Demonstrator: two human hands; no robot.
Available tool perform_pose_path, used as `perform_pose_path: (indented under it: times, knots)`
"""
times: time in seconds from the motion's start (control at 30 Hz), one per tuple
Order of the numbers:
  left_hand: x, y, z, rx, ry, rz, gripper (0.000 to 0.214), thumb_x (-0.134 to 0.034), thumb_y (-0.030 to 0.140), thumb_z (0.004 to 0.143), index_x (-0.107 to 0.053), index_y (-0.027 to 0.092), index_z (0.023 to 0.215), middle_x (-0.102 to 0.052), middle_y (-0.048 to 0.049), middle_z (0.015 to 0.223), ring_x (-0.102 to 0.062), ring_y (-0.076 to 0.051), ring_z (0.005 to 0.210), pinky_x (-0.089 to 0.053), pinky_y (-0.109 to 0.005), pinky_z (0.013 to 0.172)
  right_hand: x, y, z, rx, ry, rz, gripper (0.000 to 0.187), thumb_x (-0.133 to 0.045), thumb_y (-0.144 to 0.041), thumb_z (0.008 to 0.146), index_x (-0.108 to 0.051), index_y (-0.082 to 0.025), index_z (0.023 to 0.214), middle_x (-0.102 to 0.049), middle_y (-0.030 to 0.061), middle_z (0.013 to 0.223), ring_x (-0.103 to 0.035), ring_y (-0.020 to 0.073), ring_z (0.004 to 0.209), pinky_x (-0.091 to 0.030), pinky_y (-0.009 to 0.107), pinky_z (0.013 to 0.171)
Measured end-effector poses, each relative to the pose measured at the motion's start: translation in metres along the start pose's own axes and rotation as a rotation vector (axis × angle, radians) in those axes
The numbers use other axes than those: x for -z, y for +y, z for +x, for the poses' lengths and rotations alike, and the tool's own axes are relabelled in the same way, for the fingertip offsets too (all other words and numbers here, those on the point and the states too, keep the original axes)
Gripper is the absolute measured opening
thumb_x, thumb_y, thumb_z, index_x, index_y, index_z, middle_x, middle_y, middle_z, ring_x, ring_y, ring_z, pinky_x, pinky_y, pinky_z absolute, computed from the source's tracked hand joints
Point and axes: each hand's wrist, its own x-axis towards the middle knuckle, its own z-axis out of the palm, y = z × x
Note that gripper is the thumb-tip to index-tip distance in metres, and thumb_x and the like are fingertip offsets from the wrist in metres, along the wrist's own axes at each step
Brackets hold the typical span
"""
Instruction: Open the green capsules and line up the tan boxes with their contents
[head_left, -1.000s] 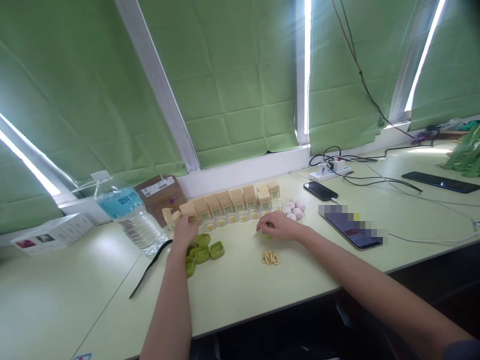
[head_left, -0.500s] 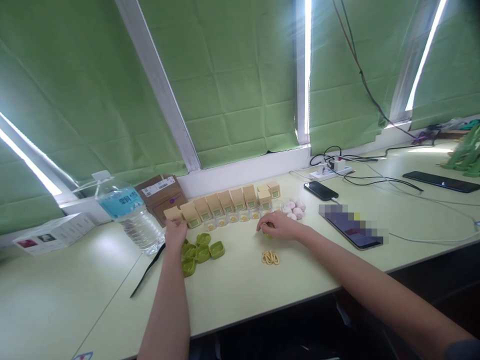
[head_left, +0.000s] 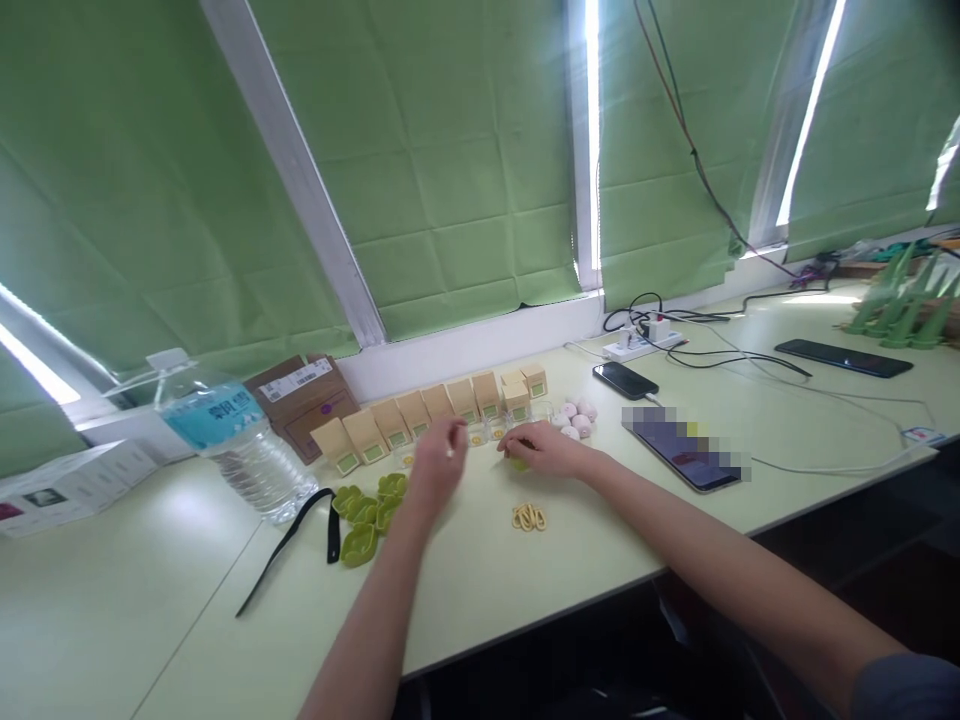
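My left hand [head_left: 439, 465] is in front of the row of cardboard packs, its fingers curled and smeared by motion. Whether it holds anything does not show. My right hand [head_left: 546, 448] bends its fingers around a small green dish [head_left: 517, 464], mostly hidden under them, on the tabletop. Between and behind the hands stand small clear boxes [head_left: 477, 437] with yellow marks. Behind these, kraft cardboard packs [head_left: 365, 437] with green labels stand in a slanting row. More green dishes [head_left: 360, 543] lie left of my left forearm, partly covered by it. Yellow rings [head_left: 529, 518] lie nearer the table edge.
Pinkish-white balls [head_left: 576, 417] sit right of my right hand. Beyond are phones [head_left: 626, 380], a power strip [head_left: 641, 345] and cables. On the left stand a water bottle [head_left: 244, 440], a brown carton [head_left: 307, 400], a white box [head_left: 75, 485] and a black strap [head_left: 281, 550].
My left hand has moved right, from the leftmost cardboard pack to the middle of the clear boxes. My right hand stays over the green dish. The view has shifted slightly.
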Motion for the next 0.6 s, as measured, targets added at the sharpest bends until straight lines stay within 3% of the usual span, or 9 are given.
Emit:
perform_pose_path:
  times: [0.07, 0.13, 0.3, 0.4, 0.5, 0.6]
  knots:
    - [-0.020, 0.018, -0.010, -0.095, -0.230, -0.048, 0.024, -0.048, 0.037, 0.095, -0.059, 0.022, 0.110, -0.066, -0.0063, 0.094, -0.061, -0.020, 0.084, -0.050, -0.035, 0.079, 0.000, 0.002, 0.000, 0.009, -0.013, 0.003, 0.030, -0.044, -0.021, 0.097, -0.074, -0.017, 0.095, -0.076, 0.0057, 0.093, -0.067, 0.0187, 0.084, -0.045, 0.029, 0.077]
    - [-0.033, 0.029, -0.020, -0.146, -0.333, -0.049, 0.033, -0.057, 0.042, 0.092, -0.055, 0.023, 0.119, -0.064, -0.0083, 0.105, -0.061, -0.022, 0.092, -0.050, -0.037, 0.081, -0.001, 0.006, 0.001, 0.016, -0.034, 0.004, 0.030, -0.044, -0.022, 0.098, -0.073, -0.016, 0.094, -0.075, 0.0060, 0.091, -0.066, 0.0183, 0.080, -0.044, 0.029, 0.075]
    - [-0.041, 0.030, -0.028, -0.204, -0.307, 0.024, 0.044, -0.062, 0.035, 0.089, -0.048, 0.024, 0.129, -0.061, -0.0090, 0.113, -0.061, -0.026, 0.102, -0.050, -0.043, 0.087, -0.003, 0.013, 0.001, -0.016, -0.028, 0.025, 0.029, -0.045, -0.025, 0.098, -0.073, -0.017, 0.095, -0.074, 0.0059, 0.090, -0.065, 0.0190, 0.080, -0.044, 0.029, 0.074]
    - [-0.039, 0.028, -0.026, -0.207, -0.291, 0.020, 0.053, -0.063, 0.029, 0.087, -0.043, 0.026, 0.137, -0.061, -0.0089, 0.118, -0.061, -0.026, 0.105, -0.050, -0.043, 0.089, -0.002, 0.009, -0.001, -0.023, -0.001, 0.047, 0.026, -0.049, -0.028, 0.096, -0.069, -0.018, 0.109, -0.074, 0.0053, 0.091, -0.064, 0.0190, 0.080, -0.044, 0.029, 0.073]
    - [-0.036, 0.030, -0.024, -0.209, -0.299, -0.002, 0.048, -0.058, 0.025, 0.090, -0.047, 0.027, 0.137, -0.061, -0.0091, 0.120, -0.061, -0.025, 0.106, -0.050, -0.042, 0.091, 0.000, 0.004, -0.005, -0.033, 0.002, 0.111, 0.042, -0.054, -0.028, 0.093, -0.055, -0.020, 0.134, -0.073, 0.0044, 0.090, -0.065, 0.0192, 0.080, -0.047, 0.030, 0.074]
    - [-0.034, 0.032, -0.024, -0.236, -0.320, -0.031, 0.048, -0.055, 0.019, 0.090, -0.049, 0.028, 0.137, -0.059, -0.0099, 0.127, -0.060, -0.025, 0.110, -0.050, -0.041, 0.093, 0.001, 0.004, -0.007, -0.011, 0.003, 0.144, 0.061, -0.061, -0.029, 0.089, -0.041, -0.024, 0.147, -0.072, 0.0068, 0.104, -0.067, 0.0217, 0.092, -0.050, 0.034, 0.080]
